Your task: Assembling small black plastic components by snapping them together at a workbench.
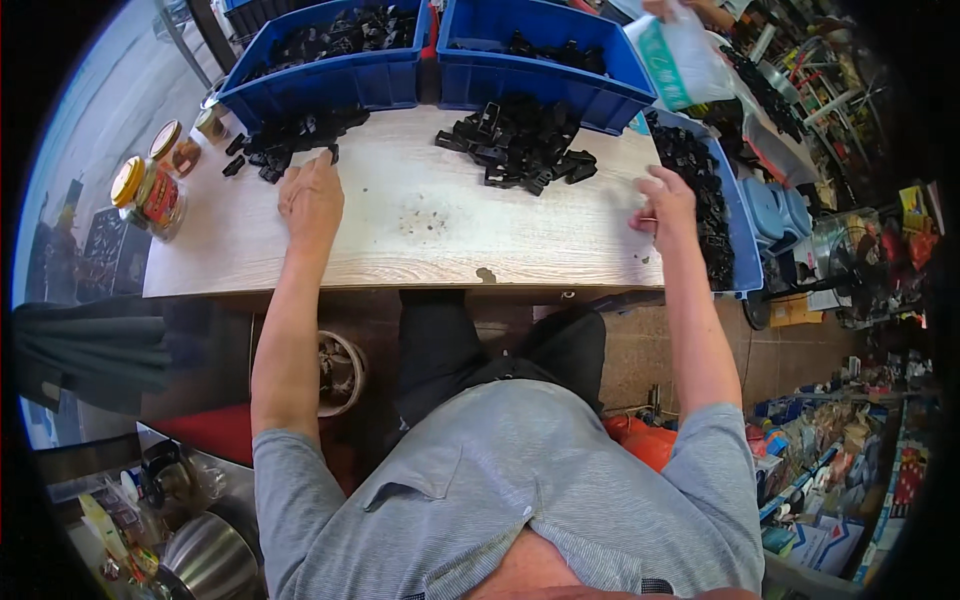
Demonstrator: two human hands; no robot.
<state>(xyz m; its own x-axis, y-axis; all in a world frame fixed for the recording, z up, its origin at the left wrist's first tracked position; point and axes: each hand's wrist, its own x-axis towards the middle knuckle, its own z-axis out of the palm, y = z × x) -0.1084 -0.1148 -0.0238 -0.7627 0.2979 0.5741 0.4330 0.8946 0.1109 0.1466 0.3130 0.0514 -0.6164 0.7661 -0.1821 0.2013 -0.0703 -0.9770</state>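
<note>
My left hand is closed over the left part of the table, its fingertips on a small black plastic part. Just beyond it lies a loose pile of similar black parts. My right hand hovers near the table's right edge, beside a blue bin full of black parts. Its fingers are bent but apart, and I see nothing between them. A larger heap of black plastic parts sits at the middle back of the table, touched by neither hand.
Two blue bins holding black parts stand along the table's back edge. Jars, one yellow-lidded, stand at the left. At the back right, another person's hand is by a white and green bag. A bucket is below.
</note>
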